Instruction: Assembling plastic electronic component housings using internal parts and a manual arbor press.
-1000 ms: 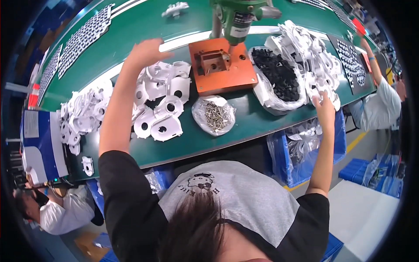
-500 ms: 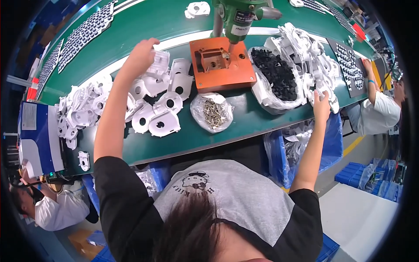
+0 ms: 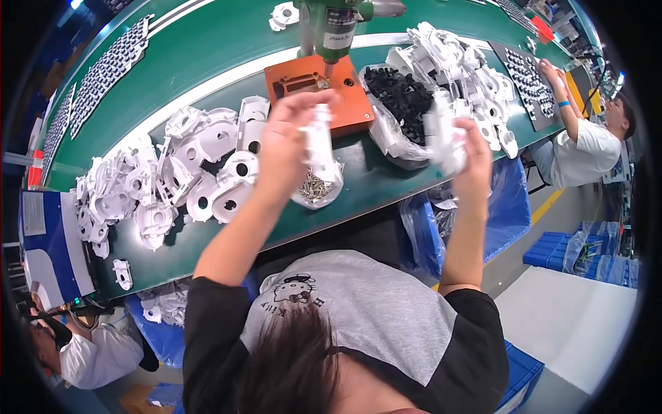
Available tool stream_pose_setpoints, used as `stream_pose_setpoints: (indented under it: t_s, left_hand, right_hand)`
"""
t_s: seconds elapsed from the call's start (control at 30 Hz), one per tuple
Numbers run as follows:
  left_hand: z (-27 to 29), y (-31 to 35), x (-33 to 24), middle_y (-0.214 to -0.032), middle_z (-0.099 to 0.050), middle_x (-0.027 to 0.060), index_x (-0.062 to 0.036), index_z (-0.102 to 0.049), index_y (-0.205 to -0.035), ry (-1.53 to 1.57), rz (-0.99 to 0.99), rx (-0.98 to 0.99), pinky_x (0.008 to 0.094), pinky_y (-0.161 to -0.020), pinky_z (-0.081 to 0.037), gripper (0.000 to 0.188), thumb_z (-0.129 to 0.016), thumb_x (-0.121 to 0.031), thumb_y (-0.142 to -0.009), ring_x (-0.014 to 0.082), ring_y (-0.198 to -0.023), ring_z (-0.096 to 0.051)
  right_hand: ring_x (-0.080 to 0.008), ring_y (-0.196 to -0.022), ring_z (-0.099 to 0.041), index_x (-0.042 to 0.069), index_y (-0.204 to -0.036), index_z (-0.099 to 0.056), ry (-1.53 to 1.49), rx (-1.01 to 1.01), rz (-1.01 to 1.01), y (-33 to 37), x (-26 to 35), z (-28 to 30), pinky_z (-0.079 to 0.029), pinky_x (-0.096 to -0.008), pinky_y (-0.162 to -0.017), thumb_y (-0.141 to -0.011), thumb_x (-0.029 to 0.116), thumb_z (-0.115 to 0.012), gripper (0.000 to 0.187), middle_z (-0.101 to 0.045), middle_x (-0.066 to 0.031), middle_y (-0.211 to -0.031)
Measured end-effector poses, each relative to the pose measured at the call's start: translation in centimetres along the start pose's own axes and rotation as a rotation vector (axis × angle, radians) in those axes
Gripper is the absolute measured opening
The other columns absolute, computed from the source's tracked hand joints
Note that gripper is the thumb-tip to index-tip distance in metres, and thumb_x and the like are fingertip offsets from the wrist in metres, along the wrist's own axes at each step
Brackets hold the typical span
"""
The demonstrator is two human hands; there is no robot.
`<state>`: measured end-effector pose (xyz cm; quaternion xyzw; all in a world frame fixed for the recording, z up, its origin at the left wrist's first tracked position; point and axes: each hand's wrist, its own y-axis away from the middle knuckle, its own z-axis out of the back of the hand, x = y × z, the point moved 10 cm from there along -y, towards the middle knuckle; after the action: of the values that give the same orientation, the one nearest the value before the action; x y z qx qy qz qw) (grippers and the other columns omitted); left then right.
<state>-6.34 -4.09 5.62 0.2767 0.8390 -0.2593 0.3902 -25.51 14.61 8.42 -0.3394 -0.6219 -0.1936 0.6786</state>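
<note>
My left hand (image 3: 281, 148) is closed on a white plastic housing part (image 3: 319, 141), held up over the near side of the orange fixture block (image 3: 353, 110). A second white plastic housing part (image 3: 445, 138) is gripped in my right hand (image 3: 474, 157), just right of the bag of small black parts (image 3: 398, 96). Both held parts are slightly blurred. Partly hidden behind my left hand and its part lies a clear bag of screws (image 3: 317, 190). Above the fixture stands a green press (image 3: 331, 27), its spindle pointing down at the block.
Heaps of white housing parts lie left (image 3: 138, 183) and right (image 3: 476, 76) on the green bench (image 3: 227, 252). Blue lined bins (image 3: 507, 200) stand below its edge. Co-workers sit at right (image 3: 576, 138) and lower left (image 3: 96, 355).
My left hand has come right from the left heap with a white part. My right hand has lifted another from the right heap and moved inward. The view has shifted slightly.
</note>
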Motion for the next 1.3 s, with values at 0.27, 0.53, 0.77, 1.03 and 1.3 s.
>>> stream_pose_setpoints:
  t_s: [0.27,0.53,0.77,1.03,1.3]
  left_hand:
    - [-4.8,2.5,-3.2,-0.129,-0.048,0.02,0.003,-0.051,-0.11,-0.136,-0.348,0.079,0.0321,-0.098,-0.038,0.021,-0.039,-0.005,-0.095,0.0229,-0.12,-0.047]
    - [-3.0,1.7,-2.6,-0.126,-0.052,0.0174,0.0026,-0.051,-0.112,-0.137,-0.281,0.007,0.0293,-0.094,-0.042,0.022,-0.04,-0.008,-0.096,0.0188,-0.11,-0.054]
    - [-3.1,1.4,2.3,-0.113,-0.057,0.0185,0.0032,-0.049,-0.114,0.426,0.196,-0.014,0.0344,-0.086,-0.051,0.03,-0.043,-0.014,-0.091,0.027,-0.103,-0.058]
    - [-2.7,3.0,4.9,-0.116,-0.056,0.0188,0.0028,-0.05,-0.114,0.476,0.398,-0.019,0.0358,-0.082,-0.052,0.032,-0.04,-0.019,-0.093,0.0254,-0.101,-0.059]
    - [-1.3,3.7,5.5,-0.113,-0.058,0.0177,0.002,-0.05,-0.117,0.495,0.452,0.01,0.0357,-0.084,-0.052,0.035,-0.041,-0.021,-0.092,0.0248,-0.102,-0.059]
  right_hand:
    - [-0.0024,-0.065,-0.048,0.002,-0.104,-0.051,-0.197,0.335,-0.14,3.3,-0.4,-12.3,-0.039,-0.0178,-0.056,-0.09,0.012,-0.054,0.018,-0.055,0.0007,-0.08]
    - [-0.0041,-0.065,-0.053,0.0,-0.104,-0.052,-0.24,0.449,-0.158,3.8,0.6,-12.7,-0.043,-0.0186,-0.057,-0.089,0.011,-0.054,0.019,-0.058,-0.0016,-0.082]
    - [-0.0205,-0.085,-0.057,0.005,-0.102,-0.059,0.362,0.46,0.459,3.4,6.7,-12.7,-0.046,-0.0276,-0.07,-0.074,0.002,-0.061,0.028,-0.056,-0.0098,-0.093]
    - [-0.0246,-0.082,-0.054,0.01,-0.099,-0.061,0.557,0.487,0.524,3.1,5.5,-14.6,-0.045,-0.0334,-0.069,-0.068,-0.001,-0.062,0.033,-0.052,-0.0078,-0.087]
    - [-0.0256,-0.083,-0.055,0.011,-0.095,-0.061,0.676,0.497,0.611,3.4,5.2,-15.3,-0.047,-0.0341,-0.069,-0.068,0.002,-0.065,0.028,-0.053,-0.0069,-0.086]
